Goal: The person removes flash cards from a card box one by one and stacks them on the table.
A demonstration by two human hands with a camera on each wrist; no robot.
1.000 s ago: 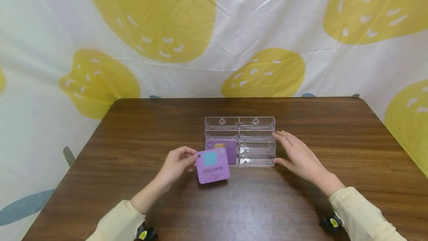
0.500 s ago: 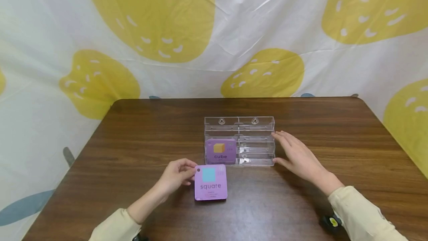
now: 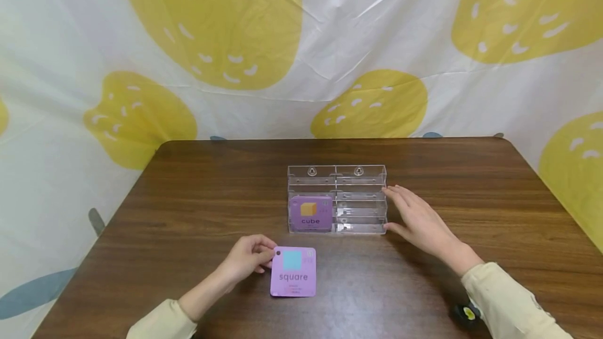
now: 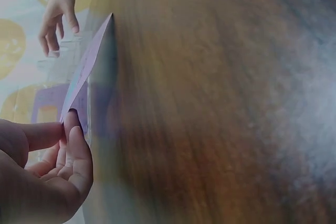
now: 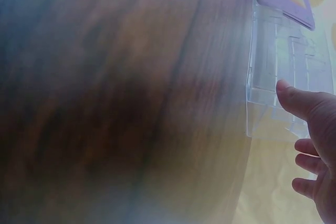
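Observation:
My left hand [image 3: 249,258] pinches the upper left corner of a purple flash card [image 3: 293,272] printed "square", with a blue square on it. In the left wrist view that card [image 4: 86,69] is seen nearly edge-on between thumb and fingers. Behind it stands a clear acrylic card rack [image 3: 360,198] with tiers in two columns. A purple "cube" card [image 3: 311,213] sits in its front left pocket; the right wrist view shows more than one card edge there. My right hand [image 3: 419,218], fingers extended, rests its thumb and fingertips at the rack's right side.
The rack stands on a brown wood-grain table [image 3: 212,187]. Behind the table hangs a white cloth [image 3: 264,114] with yellow fruit prints. A dark wrist strap [image 3: 466,312] shows below the right sleeve.
My left hand has drawn the "square" card toward me and down, away from the rack, and straightened it. The "cube" card is now fully uncovered. My right hand stays at the rack's side.

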